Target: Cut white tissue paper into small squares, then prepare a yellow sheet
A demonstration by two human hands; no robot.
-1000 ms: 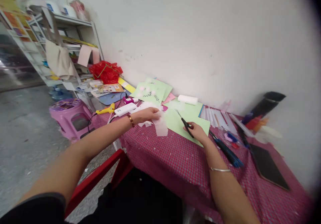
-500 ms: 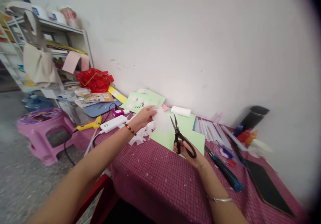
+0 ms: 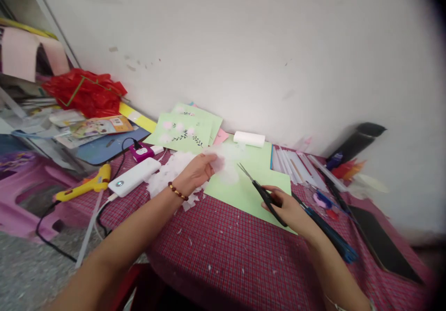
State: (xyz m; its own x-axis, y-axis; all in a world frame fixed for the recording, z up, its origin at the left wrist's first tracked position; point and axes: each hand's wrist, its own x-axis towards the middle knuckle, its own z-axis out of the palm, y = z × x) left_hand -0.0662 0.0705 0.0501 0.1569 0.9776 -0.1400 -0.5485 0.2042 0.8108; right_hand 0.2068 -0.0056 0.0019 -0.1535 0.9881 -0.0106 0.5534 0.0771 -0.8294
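Note:
My left hand (image 3: 199,171) pinches a thin, see-through white sheet (image 3: 228,162), which hangs over green paper (image 3: 244,195). My right hand (image 3: 284,204) is closed around the black handles of a pair of scissors (image 3: 256,183). Their slim blades point up and left, a little apart, close to the white sheet but not visibly cutting it. Under and behind my left wrist lies a heap of white scraps (image 3: 170,169). Green sheets with pink flowers and dark leaves (image 3: 184,132) lie beyond my left hand.
A white roll (image 3: 249,139) rests behind the green paper. Left are a white power bank (image 3: 135,177), a yellow glue gun (image 3: 87,184) with its cable, and a red plastic bag (image 3: 85,93). Right are a blue-black tool (image 3: 327,230), a dark flat board (image 3: 383,243) and a black cylinder (image 3: 358,139).
The view has tipped down and come closer to the table. The scissors have turned from upright to slanting left, with their blades closer together. The left hand still holds the white sheet.

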